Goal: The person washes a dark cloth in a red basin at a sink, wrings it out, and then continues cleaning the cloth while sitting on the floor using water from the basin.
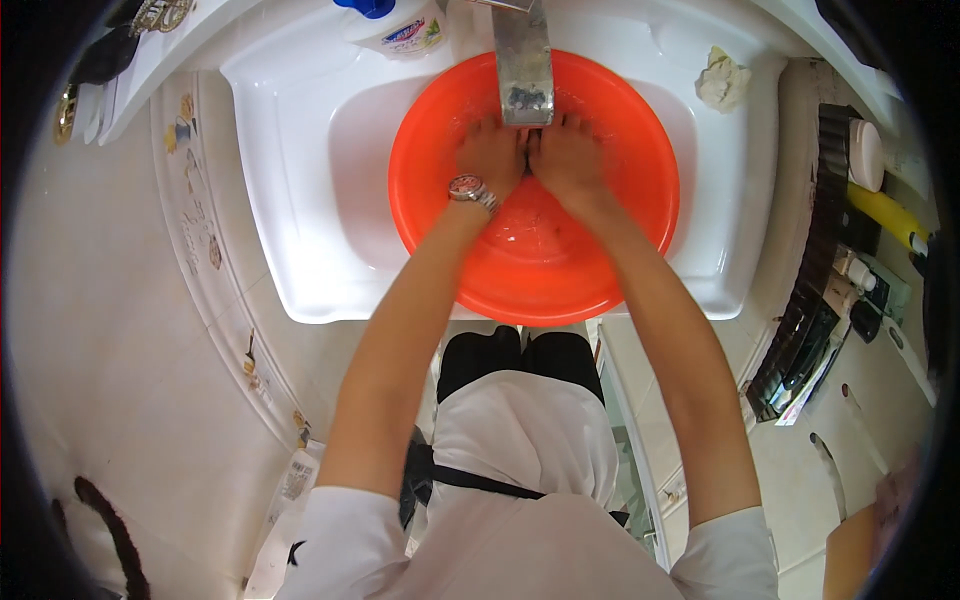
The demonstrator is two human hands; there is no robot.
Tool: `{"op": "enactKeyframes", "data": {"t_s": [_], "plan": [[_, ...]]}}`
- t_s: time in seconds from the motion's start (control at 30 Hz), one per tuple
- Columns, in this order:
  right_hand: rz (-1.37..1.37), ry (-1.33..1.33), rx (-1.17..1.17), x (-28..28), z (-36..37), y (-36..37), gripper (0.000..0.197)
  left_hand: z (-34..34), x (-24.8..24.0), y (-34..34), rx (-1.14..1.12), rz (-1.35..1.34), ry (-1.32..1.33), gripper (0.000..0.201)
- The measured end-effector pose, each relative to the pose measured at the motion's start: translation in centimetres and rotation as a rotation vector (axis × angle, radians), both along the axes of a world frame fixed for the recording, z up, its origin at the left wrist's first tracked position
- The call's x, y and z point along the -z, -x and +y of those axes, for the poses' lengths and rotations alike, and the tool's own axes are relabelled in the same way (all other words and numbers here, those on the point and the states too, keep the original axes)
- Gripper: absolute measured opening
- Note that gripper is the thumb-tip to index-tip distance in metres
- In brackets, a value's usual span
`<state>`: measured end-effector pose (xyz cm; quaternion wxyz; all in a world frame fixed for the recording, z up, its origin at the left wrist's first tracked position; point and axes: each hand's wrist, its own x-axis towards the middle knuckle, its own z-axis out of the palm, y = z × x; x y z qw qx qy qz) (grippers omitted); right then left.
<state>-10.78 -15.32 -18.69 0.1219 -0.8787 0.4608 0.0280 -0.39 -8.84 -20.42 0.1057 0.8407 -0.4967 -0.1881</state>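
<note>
Bathroom-like space, pale tiled walls point(90, 260); the left one carries a patterned decorative border point(205, 215). White glossy sink point(285, 190), broad and rounded, spreads below the far ledge. Inside it sits a round orange-red basin point(640, 190), its near rim reaching the sink's front edge; glints and small bubbles inside suggest water. On the right wall, a dark shelf point(790, 350) crowded with toiletries, including a yellow object point(885, 213). A flat metal faucet point(525, 65) reaches over the basin's far rim.

Left hand point(490, 163) and right hand point(566, 163) both down in the basin, close together, backs up, fingers pointing away and somewhat spread. Cannot tell whether either grips anything. White bottle point(400, 30) with a blue cap stands at the sink's back left; pale crumpled item point(722, 80) at back right. Metal-banded watch point(468, 188) on the left wrist. Small dark patch point(527, 150) between the hands, nature unclear.
</note>
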Motion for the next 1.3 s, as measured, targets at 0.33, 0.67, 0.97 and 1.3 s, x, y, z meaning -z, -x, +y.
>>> {"op": "enactKeyframes", "data": {"t_s": [0.33, 0.67, 0.97, 1.3], "plan": [[-0.788, -0.914, 0.875, 0.4, 1.2, -2.4, 0.036, -1.4, -0.4, 3.1, -0.716, 1.016, 0.342, 0.031], [-0.734, -0.474, 0.503, 0.2, 3.0, -1.4, 0.038, -1.6, -1.7, -0.7, -0.624, 1.103, 0.082, 0.025], [-0.451, -0.599, 0.163, -7.7, -3.1, 3.8, 0.024, 0.2, -9.5, -3.6, 0.158, 0.59, -0.206, 0.027], [-0.03, -0.242, 0.134, 1.5, 0.1, -0.5, 0.043, -1.0, 1.5, 0.9, -0.011, 0.106, -0.108, 0.036]]}}
